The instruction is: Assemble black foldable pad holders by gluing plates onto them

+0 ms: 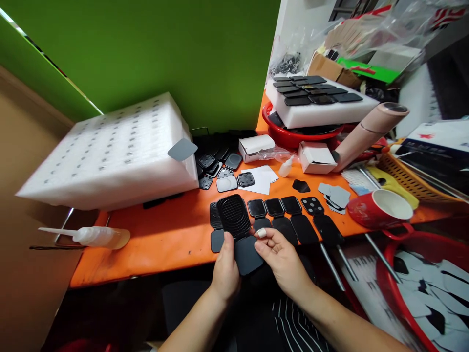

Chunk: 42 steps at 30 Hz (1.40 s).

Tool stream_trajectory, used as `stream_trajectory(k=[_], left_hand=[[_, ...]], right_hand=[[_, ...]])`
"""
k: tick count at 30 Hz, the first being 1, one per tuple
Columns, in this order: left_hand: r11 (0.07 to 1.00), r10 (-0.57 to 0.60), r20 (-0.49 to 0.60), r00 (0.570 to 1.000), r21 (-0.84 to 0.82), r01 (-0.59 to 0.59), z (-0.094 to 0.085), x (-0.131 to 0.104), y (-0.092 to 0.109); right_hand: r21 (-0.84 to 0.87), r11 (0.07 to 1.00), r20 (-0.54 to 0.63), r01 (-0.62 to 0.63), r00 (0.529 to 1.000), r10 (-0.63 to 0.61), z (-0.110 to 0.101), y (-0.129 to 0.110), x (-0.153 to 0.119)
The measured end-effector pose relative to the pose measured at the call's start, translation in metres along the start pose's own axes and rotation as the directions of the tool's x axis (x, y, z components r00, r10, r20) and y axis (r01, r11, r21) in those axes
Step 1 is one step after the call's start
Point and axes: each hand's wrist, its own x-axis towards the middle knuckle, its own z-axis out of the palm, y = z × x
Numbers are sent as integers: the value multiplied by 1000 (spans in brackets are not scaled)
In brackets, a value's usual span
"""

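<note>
My left hand (225, 274) grips an opened black hinged compact case (234, 215) by its left edge, thumb across the front. The upper half has a ribbed, wavy surface; the lower half is smooth and flat. At the right edge of the lower half, my right hand (284, 264) pinches the case between thumb and fingers. A white wrap (261, 232) sits on one of its fingertips. Behind my hands lies a row of similar opened cases (274, 208) on the orange tabletop (168, 232), partly hidden by the held one.
Left stand a white foam block (120, 146) and a nozzle bottle (95, 236). A small dropper bottle (286, 167), grey cut pieces (336, 196) and a red mug (381, 208) lie rightward. Farther back, a foam slab (293, 117) bearing black cases rests on a red basin (269, 124).
</note>
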Motion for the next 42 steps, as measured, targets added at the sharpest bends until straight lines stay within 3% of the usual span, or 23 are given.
stream_trajectory(k=[3, 5, 7, 9, 12, 18, 30, 37, 42], left_hand=[[978, -115, 111, 987, -162, 132, 7, 0, 3], [948, -178, 147, 973, -240, 210, 10, 1, 7], [919, -228, 150, 962, -293, 263, 11, 2, 10], [896, -261, 142, 955, -332, 295, 12, 3, 11], [894, -215, 136, 967, -371, 251, 13, 5, 11], [904, -147, 180, 973, -374, 206, 14, 1, 11], [950, -163, 132, 978, -246, 192, 15, -2, 9], [958, -234, 133, 963, -136, 251, 15, -2, 12], [959, -257, 132, 957, -86, 270, 15, 0, 13]], right_hand=[[-302, 933, 4, 197, 979, -205, 0, 1, -4], [-522, 751, 72, 405, 898, -434, -4, -1, -5], [-628, 547, 197, 553, 793, -576, -6, -6, -4], [-651, 412, 306, 637, 717, -626, -7, -11, -1], [-648, 298, 411, 701, 652, -637, -5, -16, 3], [-608, 273, 491, 745, 624, -608, -2, -19, 11], [-558, 272, 539, 784, 592, -599, -11, -16, 14], [-468, 180, 637, 865, 472, -609, -20, -17, 22], [-463, 183, 636, 867, 469, -613, -22, -13, 23]])
